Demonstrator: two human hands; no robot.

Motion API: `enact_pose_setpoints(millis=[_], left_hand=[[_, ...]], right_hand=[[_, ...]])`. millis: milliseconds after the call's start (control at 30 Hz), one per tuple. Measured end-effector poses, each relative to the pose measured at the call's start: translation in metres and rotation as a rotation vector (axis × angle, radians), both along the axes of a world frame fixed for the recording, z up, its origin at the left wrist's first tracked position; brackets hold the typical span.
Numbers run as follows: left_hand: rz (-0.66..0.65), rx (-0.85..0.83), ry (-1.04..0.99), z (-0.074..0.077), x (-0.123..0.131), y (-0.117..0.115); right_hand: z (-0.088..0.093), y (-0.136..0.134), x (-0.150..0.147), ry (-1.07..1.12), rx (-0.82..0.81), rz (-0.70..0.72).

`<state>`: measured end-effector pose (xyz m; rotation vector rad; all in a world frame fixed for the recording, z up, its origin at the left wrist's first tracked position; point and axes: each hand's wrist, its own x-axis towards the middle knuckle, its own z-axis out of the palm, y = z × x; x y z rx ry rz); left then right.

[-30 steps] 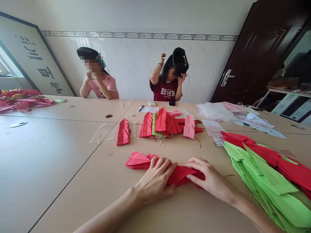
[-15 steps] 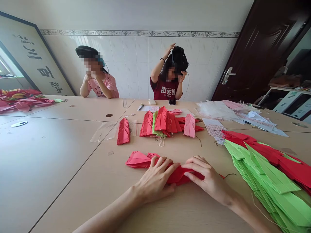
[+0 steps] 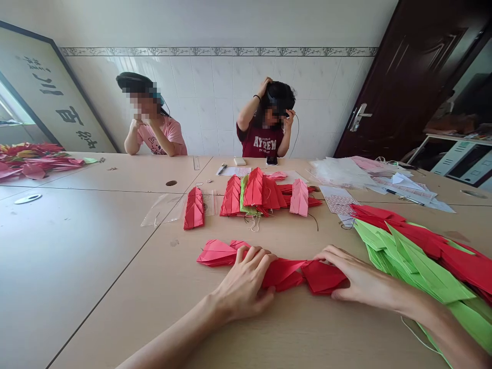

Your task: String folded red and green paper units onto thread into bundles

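Holding down a long strip of folded red origami paper on the worktop right in front of me, one hand at each side. My left hand sits on it with the fingers curled over and pressed together. My right hand lies flatter, fingers spread with the tips on the darker red end, so I'd say that's what pins the paper and stops it springing up. Pinker folds poke out past my left hand. Off to the right, a big heap of bright green folded paper lies against deep red folded paper, kept within reach, it looks like. Farther out, folded red and pink bundles sit in a row, with one red bundle on a clear plastic sleeve. Across the worktop sit two people, one in a pink T-shirt, the other in a maroon T-shirt with both hands up at their head.
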<state>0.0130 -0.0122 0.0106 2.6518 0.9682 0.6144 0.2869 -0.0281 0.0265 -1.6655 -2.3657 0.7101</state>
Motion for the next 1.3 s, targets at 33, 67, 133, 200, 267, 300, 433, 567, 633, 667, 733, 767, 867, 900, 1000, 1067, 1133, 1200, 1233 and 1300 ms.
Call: enact_pose_setpoints(millis=[33,67,133,200,267,300,433,567,633,667,733,767,867,900,1000,1067,1133,1200,1233,1300], left_hand=[[0.005,0.000,-0.006,0.000,0.000,0.000],[0.010,0.000,-0.014,0.000,0.000,0.000],[0.023,-0.006,-0.032,0.001,-0.001,0.000],[0.034,-0.022,-0.054,0.001,-0.001,0.001],[0.046,-0.047,-0.074,0.001,-0.001,0.002],[0.052,-0.060,-0.084,0.001,-0.001,0.002],[0.074,-0.093,-0.123,0.002,-0.003,0.002],[0.085,-0.111,-0.147,0.002,-0.003,0.002],[0.088,-0.122,-0.149,0.002,-0.004,0.002],[0.088,-0.126,-0.148,0.003,-0.004,0.002],[0.085,-0.129,-0.142,0.003,-0.003,0.003],[0.083,-0.126,-0.139,0.003,-0.003,0.003],[0.072,-0.093,-0.132,0.002,-0.003,0.003],[0.064,-0.074,-0.126,0.001,-0.003,0.002],[0.048,-0.001,-0.100,-0.001,-0.003,0.002],[0.050,0.039,-0.087,-0.003,-0.003,0.001],[0.061,0.063,-0.082,-0.003,-0.002,0.001],[0.073,0.080,-0.074,-0.004,-0.002,0.002],[0.079,0.086,-0.069,-0.004,-0.002,0.002],[0.082,0.091,-0.059,-0.005,-0.002,0.002]], right_hand=[[0.002,0.000,-0.001,0.006,-0.006,-0.001],[0.003,0.000,-0.001,0.010,-0.007,-0.005],[0.006,0.001,0.000,0.008,0.001,-0.012],[0.007,0.001,0.002,0.003,0.009,-0.019],[0.009,0.000,0.004,0.004,0.025,-0.029],[0.010,0.000,0.004,0.006,0.038,-0.041],[0.018,-0.002,-0.001,0.046,0.082,-0.098],[0.028,-0.002,-0.009,0.099,0.065,-0.090],[0.030,-0.003,-0.012,0.121,0.063,-0.075],[0.031,-0.003,-0.014,0.129,0.063,-0.073],[0.031,-0.004,-0.016,0.139,0.059,-0.086],[0.031,-0.004,-0.018,0.146,0.058,-0.101],[0.031,-0.004,-0.022,0.178,0.074,-0.123],[0.030,-0.004,-0.023,0.183,0.089,-0.124],[0.028,-0.003,-0.026,0.170,0.140,-0.124],[0.025,-0.003,-0.027,0.154,0.152,-0.119],[0.023,-0.003,-0.028,0.145,0.145,-0.108],[0.022,-0.003,-0.029,0.145,0.136,-0.096],[0.021,-0.004,-0.030,0.145,0.133,-0.090],[0.020,-0.004,-0.033,0.140,0.135,-0.079]])
